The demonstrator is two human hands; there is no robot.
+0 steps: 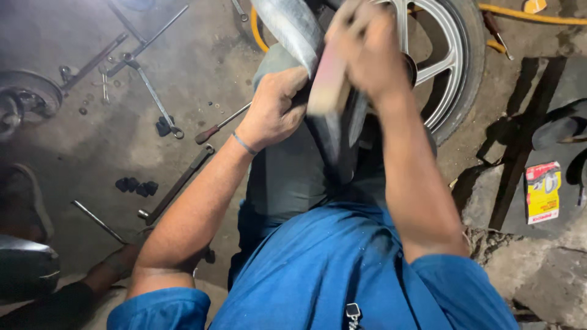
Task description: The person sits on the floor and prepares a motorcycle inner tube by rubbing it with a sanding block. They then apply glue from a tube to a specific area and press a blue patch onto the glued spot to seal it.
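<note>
- The left hand [276, 107] is curled tight around the edge of a dark rubber tyre piece [335, 143] and grips it, just in front of the person's knees.
- The right hand [367, 52] is closed around a pale, flat block [328, 82], maybe wood. It is blurry, so the shape is hard to tell.
- The block touches the dark rubber piece, close beside the left hand.
- A shiny grey curved metal part [290, 27] sticks up above the left hand. It looks smooth.
- Behind the hands lies a wheel [449, 58] with silver spokes and a black tyre, flat on the floor.
- The floor [202, 67] is rough grey concrete, dusty and stained.
- Long thin metal wrenches [156, 98] and a screwdriver [220, 125] with a dark red handle lie on the floor, near the left arm.
- A yellow hose [532, 15] curves past the wheel.
- A small yellow and red box [542, 191] lies well apart, on the right.
</note>
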